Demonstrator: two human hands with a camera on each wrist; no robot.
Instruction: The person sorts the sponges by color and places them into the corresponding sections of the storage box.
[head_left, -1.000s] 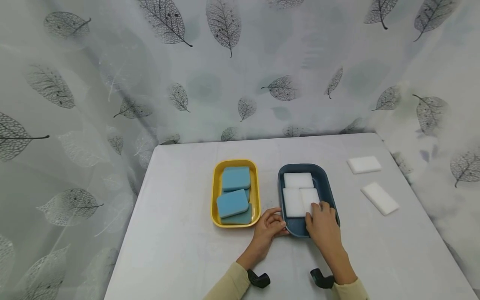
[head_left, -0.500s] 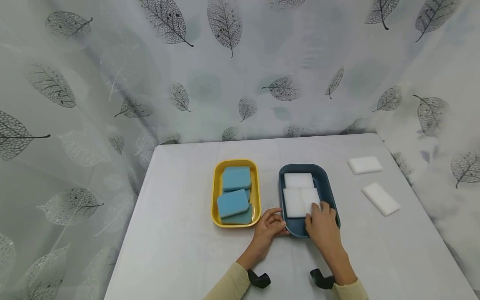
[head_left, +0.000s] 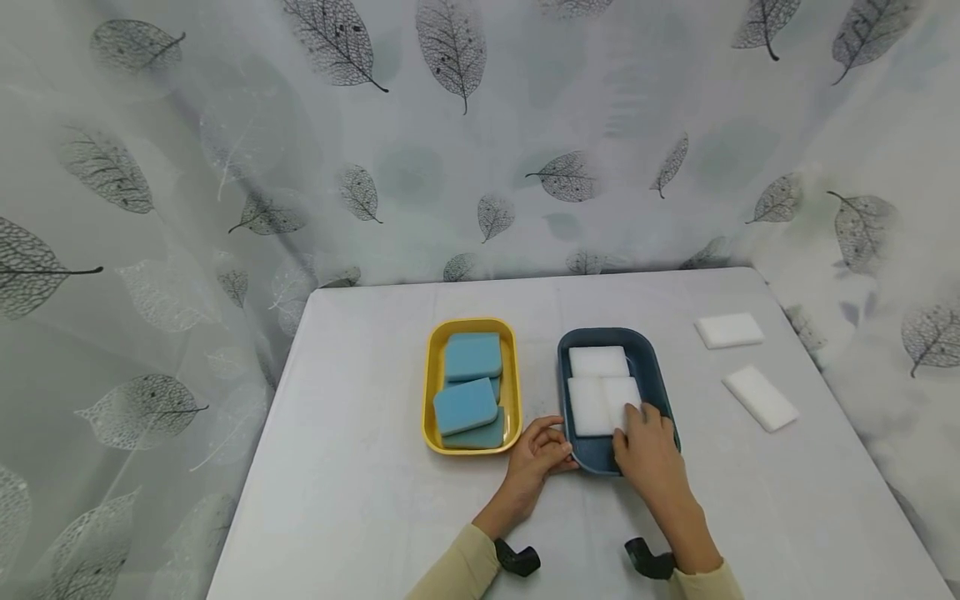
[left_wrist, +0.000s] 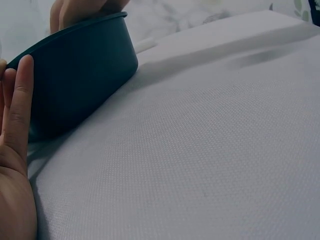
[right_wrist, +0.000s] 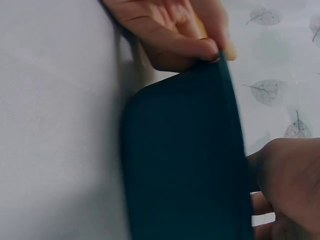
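Observation:
My left hand (head_left: 534, 454) pinches the near-left corner rim of a dark blue tray (head_left: 596, 457), thumb and fingers at its edge; the right wrist view shows this hold on the tray wall (right_wrist: 180, 150). Three white sponges lie visible in the tray: one across the far end (head_left: 598, 361) and two side by side nearer me. My right hand (head_left: 651, 454) reaches over the right rim and holds the near-right white sponge (head_left: 619, 398), thumb at its near edge, fingers at its right side. In the right wrist view, the tray wall partly hides the right hand's (right_wrist: 292, 182) fingers.
Left of the blue tray stands a yellow tray (head_left: 428, 400) with several blue sponges (head_left: 465, 407) piled in it. Two more white sponges, one farther back (head_left: 729, 330) and one nearer (head_left: 761, 398), lie on the white-covered table (head_left: 345, 467) at the right. Leaf-patterned curtains (head_left: 420, 225) surround the table.
The near-right white sponge has shifted slightly in the tray and lies closer against its neighbour. My right hand and wrist have edged a little to the right. The left hand stays at the rim.

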